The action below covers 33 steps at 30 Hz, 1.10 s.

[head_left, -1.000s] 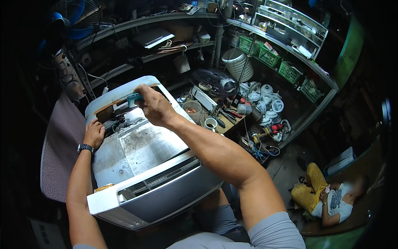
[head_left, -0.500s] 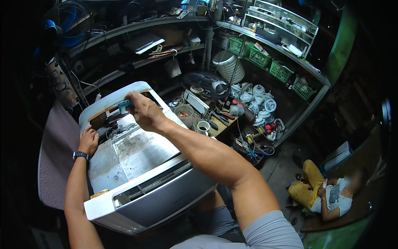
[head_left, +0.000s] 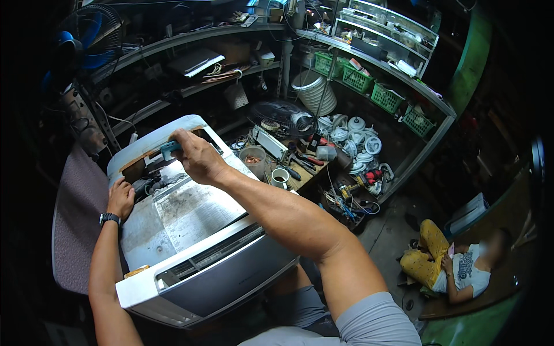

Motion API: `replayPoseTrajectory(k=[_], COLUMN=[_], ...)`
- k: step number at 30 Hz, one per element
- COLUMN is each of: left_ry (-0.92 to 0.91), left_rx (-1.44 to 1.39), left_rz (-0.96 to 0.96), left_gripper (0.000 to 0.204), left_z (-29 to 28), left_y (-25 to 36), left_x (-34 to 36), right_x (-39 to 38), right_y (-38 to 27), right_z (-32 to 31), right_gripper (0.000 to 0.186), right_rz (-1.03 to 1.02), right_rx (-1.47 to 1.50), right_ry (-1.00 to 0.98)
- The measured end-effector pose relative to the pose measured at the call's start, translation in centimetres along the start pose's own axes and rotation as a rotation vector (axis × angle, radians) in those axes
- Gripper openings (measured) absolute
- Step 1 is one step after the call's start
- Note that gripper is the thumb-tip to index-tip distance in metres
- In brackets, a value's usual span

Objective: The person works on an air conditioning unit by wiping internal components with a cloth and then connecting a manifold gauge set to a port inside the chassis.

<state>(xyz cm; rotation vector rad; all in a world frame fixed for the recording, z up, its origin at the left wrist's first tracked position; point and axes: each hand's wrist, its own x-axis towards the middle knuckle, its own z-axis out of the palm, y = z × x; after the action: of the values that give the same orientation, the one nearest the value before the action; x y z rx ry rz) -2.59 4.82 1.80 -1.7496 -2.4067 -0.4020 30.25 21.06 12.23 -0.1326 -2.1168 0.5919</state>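
Note:
A white boxy appliance (head_left: 150, 239) with a grey metal top plate and open cavity sits before me, probably an air-conditioner. My right hand (head_left: 198, 158) grips a small teal tool or part (head_left: 168, 151) at the far opening, by a rust-brown strip (head_left: 131, 165); its tip's contact is unclear. My left hand (head_left: 121, 199), with a watch on the wrist, lies on the cavity's left side, fingers bent and slightly apart, beside dark internal components (head_left: 147, 187).
A bench (head_left: 306, 181) holds tools, a mug (head_left: 280, 179) and a container (head_left: 252, 161). Metal shelves (head_left: 190, 86), green baskets (head_left: 388, 97), white round parts (head_left: 360, 138) and a fan (head_left: 86, 40) surround it. A seated person (head_left: 461, 268) is at right; a purple panel (head_left: 72, 230) stands left.
The view has shifted, so the scene sits further left and mostly lower than one second ago. Both hands stay in about the same places on the appliance, my right still holding the teal object.

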Motion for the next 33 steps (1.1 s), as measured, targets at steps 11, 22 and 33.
replayPoseTrajectory(k=[11, 22, 33], left_ry=[-0.027, -0.016, -0.015], left_rx=[0.013, 0.017, 0.013], left_rz=[-0.003, 0.005, 0.005], left_gripper=[0.036, 0.037, 0.037], left_z=[-0.49, -0.34, -0.59], left_y=[0.28, 0.14, 0.31], left_x=[-0.08, -0.17, -0.28], right_x=[0.21, 0.24, 0.18], right_y=[-0.52, -0.56, -0.56], right_z=[-0.47, -0.34, -0.03], right_gripper=[0.030, 0.028, 0.028], right_rz=[0.023, 0.052, 0.051], right_rx=[-0.026, 0.012, -0.027], right_ry=[-0.010, -0.043, -0.054])
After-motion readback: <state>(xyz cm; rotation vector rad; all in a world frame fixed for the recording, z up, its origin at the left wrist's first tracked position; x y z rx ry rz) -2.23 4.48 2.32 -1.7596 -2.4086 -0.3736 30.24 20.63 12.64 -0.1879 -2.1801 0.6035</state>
